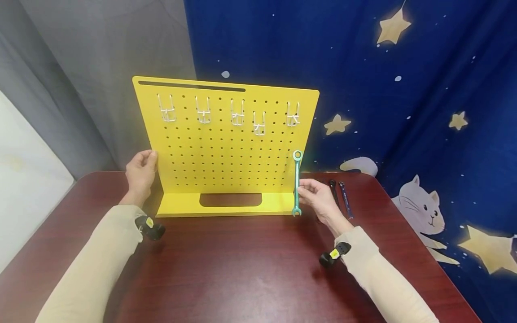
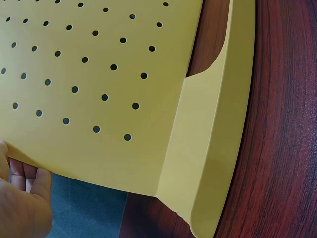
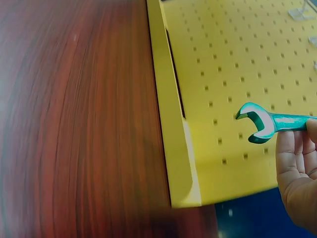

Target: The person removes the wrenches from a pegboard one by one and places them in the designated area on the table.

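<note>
A yellow pegboard point(image 1: 226, 157) stands upright on its bent foot. Several white wire hooks point(image 1: 237, 117) are fixed in its upper holes. My left hand point(image 1: 141, 172) holds the board's left edge; in the left wrist view the thumb lies at the front and the fingers point(image 2: 30, 174) reach behind. Between thumb and fingers, my right hand point(image 1: 317, 197) pinches a green combination wrench point(image 1: 296, 184), ring end up, in front of the board's lower right side. Its open-end jaw points free of the hand in the right wrist view, where the wrench point(image 3: 290, 122) is seen close up.
Behind my right hand, a black wrench point(image 1: 333, 190) and a blue wrench point(image 1: 346, 200) lie on the dark red table point(image 1: 234, 264). A grey curtain point(image 1: 109, 67) and a blue star-print curtain point(image 1: 351, 54) hang behind the table.
</note>
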`<state>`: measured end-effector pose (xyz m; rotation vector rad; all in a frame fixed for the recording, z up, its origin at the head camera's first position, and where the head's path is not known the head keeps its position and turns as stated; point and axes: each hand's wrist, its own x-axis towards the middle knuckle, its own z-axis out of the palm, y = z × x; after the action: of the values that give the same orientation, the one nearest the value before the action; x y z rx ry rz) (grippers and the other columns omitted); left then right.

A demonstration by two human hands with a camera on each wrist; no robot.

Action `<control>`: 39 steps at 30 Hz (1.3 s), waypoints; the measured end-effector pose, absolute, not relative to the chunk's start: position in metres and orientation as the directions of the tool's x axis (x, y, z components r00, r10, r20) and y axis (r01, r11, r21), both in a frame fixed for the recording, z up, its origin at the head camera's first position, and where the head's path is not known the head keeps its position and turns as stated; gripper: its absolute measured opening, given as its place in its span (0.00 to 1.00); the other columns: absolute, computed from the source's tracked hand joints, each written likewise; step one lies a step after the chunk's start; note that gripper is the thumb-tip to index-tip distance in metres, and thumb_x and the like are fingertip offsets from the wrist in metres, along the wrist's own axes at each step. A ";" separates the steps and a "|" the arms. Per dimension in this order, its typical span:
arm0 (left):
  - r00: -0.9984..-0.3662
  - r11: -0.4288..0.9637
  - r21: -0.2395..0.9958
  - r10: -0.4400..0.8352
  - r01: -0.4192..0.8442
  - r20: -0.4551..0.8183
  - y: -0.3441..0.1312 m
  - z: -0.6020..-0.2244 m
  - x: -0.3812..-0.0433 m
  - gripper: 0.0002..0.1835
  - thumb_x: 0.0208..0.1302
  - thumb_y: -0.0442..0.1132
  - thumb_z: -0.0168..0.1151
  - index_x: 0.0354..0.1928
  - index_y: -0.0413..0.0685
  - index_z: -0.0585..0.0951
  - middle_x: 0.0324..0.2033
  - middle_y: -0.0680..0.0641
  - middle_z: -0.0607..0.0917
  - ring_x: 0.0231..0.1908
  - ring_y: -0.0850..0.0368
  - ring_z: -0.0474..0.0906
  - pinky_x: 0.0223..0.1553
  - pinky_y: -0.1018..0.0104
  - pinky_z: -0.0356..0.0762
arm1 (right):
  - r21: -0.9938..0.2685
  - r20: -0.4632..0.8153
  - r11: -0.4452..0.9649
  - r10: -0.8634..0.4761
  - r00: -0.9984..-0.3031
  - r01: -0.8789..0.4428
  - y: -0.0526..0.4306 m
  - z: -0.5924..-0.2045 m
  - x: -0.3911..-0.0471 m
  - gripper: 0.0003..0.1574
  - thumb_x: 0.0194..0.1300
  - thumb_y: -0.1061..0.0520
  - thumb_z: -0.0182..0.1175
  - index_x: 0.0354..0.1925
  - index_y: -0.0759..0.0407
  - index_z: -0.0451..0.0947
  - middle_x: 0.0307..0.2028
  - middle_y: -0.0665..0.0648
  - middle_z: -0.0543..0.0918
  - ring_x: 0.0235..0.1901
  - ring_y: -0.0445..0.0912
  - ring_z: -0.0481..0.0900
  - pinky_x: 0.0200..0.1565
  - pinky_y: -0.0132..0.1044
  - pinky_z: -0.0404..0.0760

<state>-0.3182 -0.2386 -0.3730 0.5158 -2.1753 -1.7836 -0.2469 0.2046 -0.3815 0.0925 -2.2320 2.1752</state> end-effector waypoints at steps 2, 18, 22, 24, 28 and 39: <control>-0.898 0.173 0.981 -0.440 -0.091 -0.005 -0.239 -0.372 -0.318 0.22 0.64 0.59 0.52 0.53 0.57 0.76 0.37 0.63 0.76 0.44 0.64 0.74 0.57 0.60 0.70 | -0.998 0.061 0.029 -0.008 -0.998 -0.061 0.215 -0.383 -0.246 0.17 0.63 0.68 0.57 0.49 0.76 0.70 0.27 0.47 0.79 0.28 0.37 0.80 0.35 0.32 0.83; -0.897 0.169 0.983 -0.442 -0.069 0.014 -0.237 -0.372 -0.317 0.18 0.65 0.57 0.53 0.50 0.57 0.76 0.34 0.65 0.75 0.40 0.67 0.73 0.50 0.67 0.71 | -0.998 0.048 0.041 0.123 -0.991 -0.043 0.279 -0.391 -0.235 0.07 0.63 0.65 0.59 0.38 0.55 0.79 0.28 0.46 0.81 0.28 0.36 0.79 0.36 0.31 0.82; -0.898 0.168 0.983 -0.439 -0.068 0.013 -0.237 -0.372 -0.317 0.19 0.65 0.58 0.53 0.51 0.57 0.76 0.35 0.65 0.75 0.41 0.67 0.73 0.53 0.65 0.71 | -0.998 0.057 0.025 0.140 -0.988 -0.054 0.293 -0.395 -0.233 0.09 0.63 0.67 0.59 0.36 0.53 0.79 0.29 0.45 0.82 0.29 0.35 0.79 0.35 0.29 0.82; -0.899 0.164 0.984 -0.438 -0.067 0.011 -0.237 -0.372 -0.317 0.19 0.65 0.57 0.53 0.52 0.57 0.76 0.35 0.64 0.75 0.42 0.67 0.73 0.55 0.63 0.71 | -0.998 0.059 0.034 0.155 -0.986 -0.054 0.298 -0.397 -0.232 0.08 0.62 0.66 0.59 0.37 0.54 0.79 0.29 0.45 0.82 0.28 0.35 0.80 0.35 0.29 0.82; -0.899 0.173 0.982 -0.439 -0.073 0.011 -0.238 -0.372 -0.317 0.20 0.65 0.58 0.52 0.53 0.57 0.76 0.35 0.65 0.75 0.42 0.66 0.73 0.57 0.62 0.71 | -0.998 0.058 0.040 0.178 -0.982 -0.052 0.308 -0.401 -0.232 0.07 0.62 0.66 0.59 0.37 0.55 0.79 0.29 0.45 0.82 0.28 0.35 0.80 0.36 0.30 0.82; -0.895 0.180 0.981 -0.445 -0.074 0.014 -0.238 -0.375 -0.318 0.18 0.65 0.57 0.53 0.50 0.58 0.76 0.35 0.64 0.75 0.41 0.67 0.72 0.55 0.64 0.71 | -1.000 0.026 0.014 0.210 -0.977 -0.024 0.337 -0.411 -0.228 0.08 0.64 0.67 0.58 0.35 0.54 0.79 0.27 0.44 0.82 0.28 0.35 0.81 0.35 0.28 0.82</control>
<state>-0.3185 -0.2383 -0.3750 0.4946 -2.1633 -1.7716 -0.2282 0.3372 -0.4110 -0.1964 -2.1110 2.0866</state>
